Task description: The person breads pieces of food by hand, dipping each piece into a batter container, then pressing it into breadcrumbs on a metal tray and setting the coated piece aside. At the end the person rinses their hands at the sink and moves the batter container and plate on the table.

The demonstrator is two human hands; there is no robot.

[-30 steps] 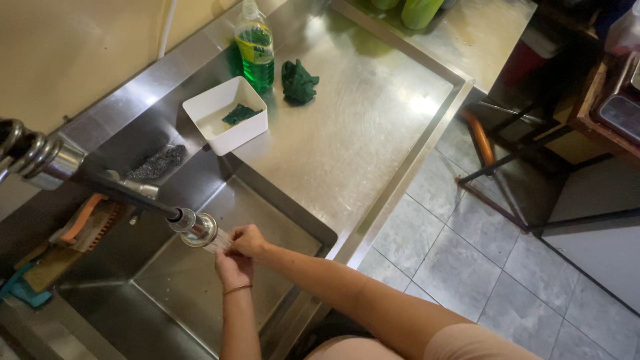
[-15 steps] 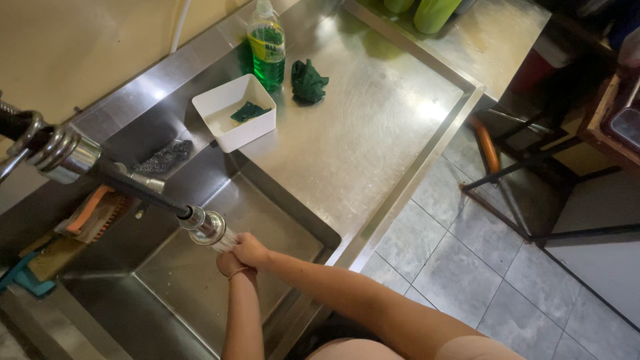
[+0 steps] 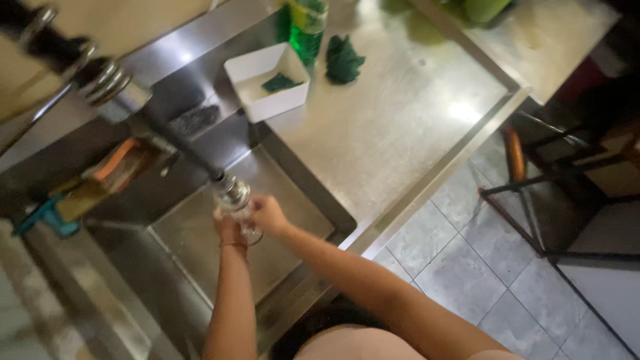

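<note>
Both hands together under the tap head (image 3: 232, 192), over the sink (image 3: 293, 200) near its right wall. Left hand (image 3: 228, 230) and right hand (image 3: 270, 215) curled round a small clear glass (image 3: 250, 232); grip blurred, fingers partly closed. White tub (image 3: 267, 83), green bottle (image 3: 307, 30) and green cloth (image 3: 343, 60) along the counter's back edge.

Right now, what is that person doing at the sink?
A person holds both hands together under the faucet head, over the steel sink. The left hand and right hand meet around something small and clear; it is too blurred to name. On the counter sit a white tray, a green soap bottle and a green cloth.
</note>
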